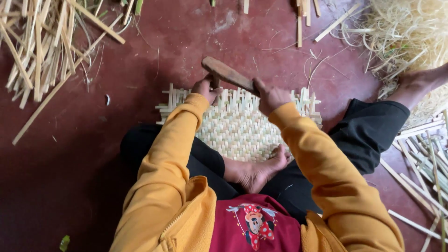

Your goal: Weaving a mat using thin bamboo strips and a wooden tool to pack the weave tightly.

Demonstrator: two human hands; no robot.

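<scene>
The right hand [270, 97] was closed around a brown wooden mallet [228, 74], held above the far edge of the woven bamboo mat [238, 126]. The left hand [205, 88] pressed, fingers curled, on that edge (what it gripped was hidden). The mat lay on the red floor [93, 154], pinned by a bare foot [256, 170].
</scene>
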